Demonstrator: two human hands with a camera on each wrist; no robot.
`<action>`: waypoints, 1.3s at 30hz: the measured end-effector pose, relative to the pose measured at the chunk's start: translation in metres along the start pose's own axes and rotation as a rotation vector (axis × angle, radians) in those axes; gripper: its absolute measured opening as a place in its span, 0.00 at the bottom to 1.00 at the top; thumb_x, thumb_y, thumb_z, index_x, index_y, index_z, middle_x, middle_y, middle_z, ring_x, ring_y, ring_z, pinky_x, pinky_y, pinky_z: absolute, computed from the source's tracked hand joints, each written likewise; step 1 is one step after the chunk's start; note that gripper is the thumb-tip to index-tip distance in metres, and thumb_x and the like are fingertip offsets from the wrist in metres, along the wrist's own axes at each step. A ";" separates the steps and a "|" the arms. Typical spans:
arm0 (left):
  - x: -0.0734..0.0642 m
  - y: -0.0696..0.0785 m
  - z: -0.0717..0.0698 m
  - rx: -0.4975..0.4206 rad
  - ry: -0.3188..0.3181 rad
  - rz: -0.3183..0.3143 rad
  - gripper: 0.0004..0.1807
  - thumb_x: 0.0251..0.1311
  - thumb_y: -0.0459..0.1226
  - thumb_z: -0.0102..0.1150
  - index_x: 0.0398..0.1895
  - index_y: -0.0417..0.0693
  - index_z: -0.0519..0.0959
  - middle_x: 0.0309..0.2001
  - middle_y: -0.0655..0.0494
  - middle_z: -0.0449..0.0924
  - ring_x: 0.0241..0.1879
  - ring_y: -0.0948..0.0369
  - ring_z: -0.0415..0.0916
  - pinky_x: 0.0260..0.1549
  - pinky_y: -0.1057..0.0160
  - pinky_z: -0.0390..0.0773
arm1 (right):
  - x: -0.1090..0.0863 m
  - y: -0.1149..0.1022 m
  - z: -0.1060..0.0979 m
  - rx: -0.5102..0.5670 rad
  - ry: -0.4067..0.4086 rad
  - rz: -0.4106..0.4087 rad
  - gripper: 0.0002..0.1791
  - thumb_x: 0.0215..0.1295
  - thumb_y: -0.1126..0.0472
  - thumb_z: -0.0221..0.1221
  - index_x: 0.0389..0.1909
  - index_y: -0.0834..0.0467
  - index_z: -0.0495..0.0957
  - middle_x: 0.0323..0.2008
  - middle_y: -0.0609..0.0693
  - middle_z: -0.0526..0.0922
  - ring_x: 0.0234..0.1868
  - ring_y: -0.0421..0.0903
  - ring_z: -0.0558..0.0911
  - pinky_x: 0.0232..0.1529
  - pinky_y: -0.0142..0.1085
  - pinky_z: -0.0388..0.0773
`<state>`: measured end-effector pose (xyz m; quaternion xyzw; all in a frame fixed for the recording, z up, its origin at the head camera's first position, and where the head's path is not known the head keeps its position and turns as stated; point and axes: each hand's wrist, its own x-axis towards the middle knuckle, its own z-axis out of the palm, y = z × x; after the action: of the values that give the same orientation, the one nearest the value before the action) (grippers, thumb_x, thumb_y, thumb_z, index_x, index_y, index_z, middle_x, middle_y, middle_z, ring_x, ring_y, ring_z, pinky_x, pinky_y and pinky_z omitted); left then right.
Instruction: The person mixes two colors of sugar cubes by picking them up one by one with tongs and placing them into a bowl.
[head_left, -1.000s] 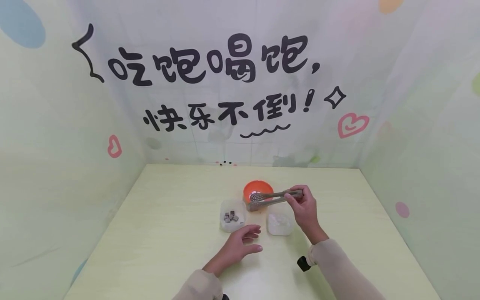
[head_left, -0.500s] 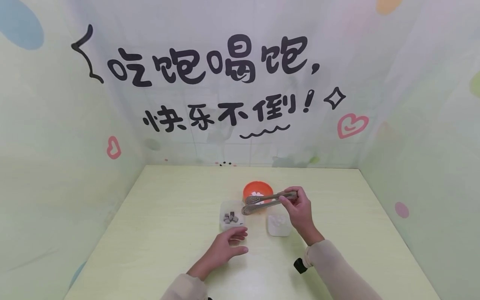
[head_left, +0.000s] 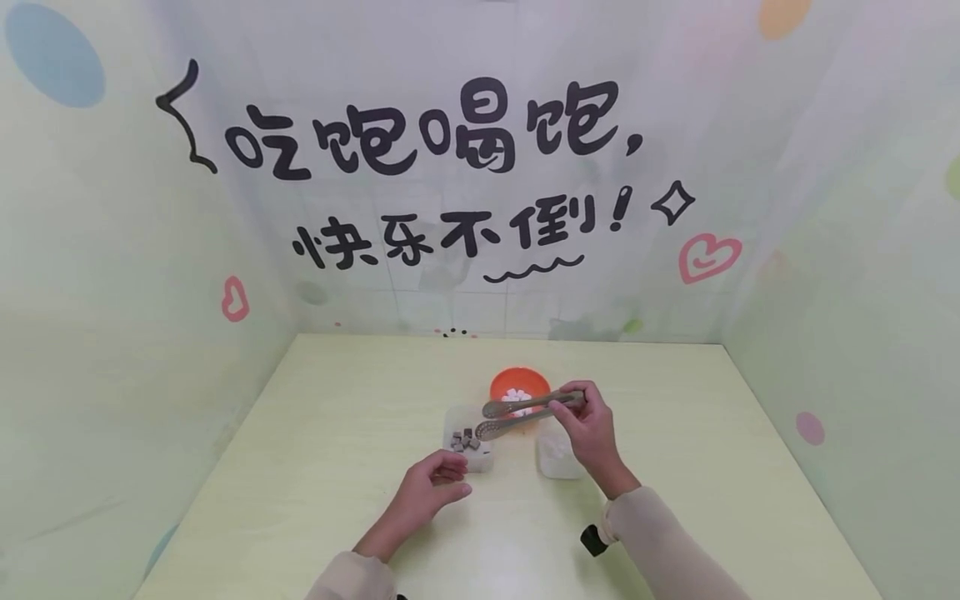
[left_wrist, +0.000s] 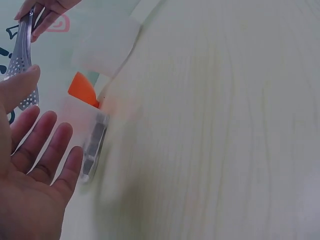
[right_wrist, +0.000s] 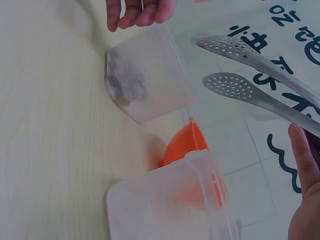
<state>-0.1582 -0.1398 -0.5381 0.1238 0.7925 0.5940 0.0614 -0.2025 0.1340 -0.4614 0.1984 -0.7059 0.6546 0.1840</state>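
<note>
My right hand (head_left: 591, 427) grips a pair of metal tongs (head_left: 517, 415) with perforated oval tips. The two tips stand apart with nothing between them, as the right wrist view (right_wrist: 230, 85) shows. They hang over the right edge of a clear plastic container (head_left: 480, 463) that holds several brownish-grey cubes (head_left: 465, 439). My left hand (head_left: 422, 493) is at that container's near left corner, fingers relaxed and slightly bent, palm bare in the left wrist view. Behind the tongs sits an orange bowl (head_left: 510, 373) with several white cubes (head_left: 516, 398) in it.
A second translucent container (head_left: 561, 467) stands to the right, partly below my right hand, with pale contents. Printed wall sheets (head_left: 480, 300) close off the back and both sides of the pale wooden table (head_left: 337, 400).
The tongs have shifted left and toward me, from over the orange bowl to the cube container. My left hand has moved left, and the white cubes in the bowl have come into view.
</note>
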 end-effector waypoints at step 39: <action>0.022 -0.020 -0.014 0.002 0.281 -0.033 0.35 0.47 0.31 0.75 0.59 0.43 0.70 0.57 0.44 0.71 0.55 0.47 0.71 0.53 0.48 0.74 | -0.004 0.023 0.024 -0.118 -0.124 0.066 0.12 0.61 0.74 0.62 0.45 0.72 0.73 0.37 0.64 0.83 0.33 0.59 0.82 0.35 0.31 0.83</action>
<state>-0.1849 -0.1525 -0.5517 0.0264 0.7959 0.6035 -0.0408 -0.2105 0.1120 -0.4846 0.2040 -0.7594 0.6041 0.1295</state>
